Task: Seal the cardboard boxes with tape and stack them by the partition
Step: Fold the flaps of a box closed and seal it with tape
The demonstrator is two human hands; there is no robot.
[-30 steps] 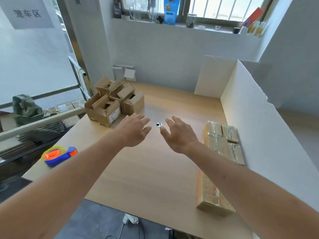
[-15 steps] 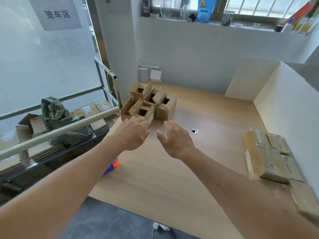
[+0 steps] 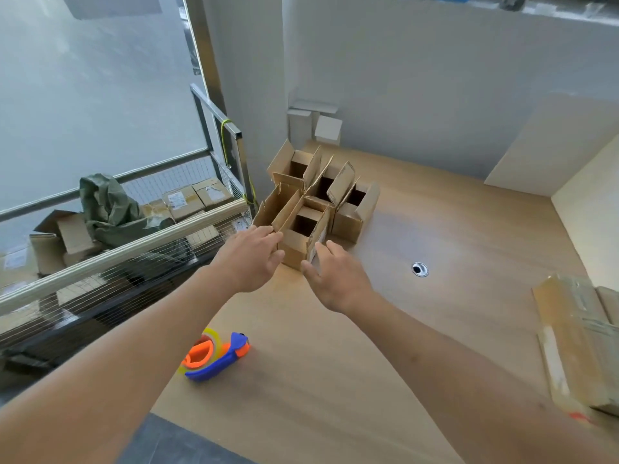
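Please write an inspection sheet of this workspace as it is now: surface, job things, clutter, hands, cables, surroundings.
Surface: light wooden table with a round metal grommet hole.
Job's things: cluster of small open brown cardboard boxes, flaps up; blue and orange tape dispenser near the table's left edge; taped, sealed boxes by the white partition.
Clutter: nothing seen.
Hands: left hand and right hand open, at either side of the nearest open box; contact unclear.
Cables: nothing seen.
Surroundings: wire cage cart with parcels and green cloth, left of the table.
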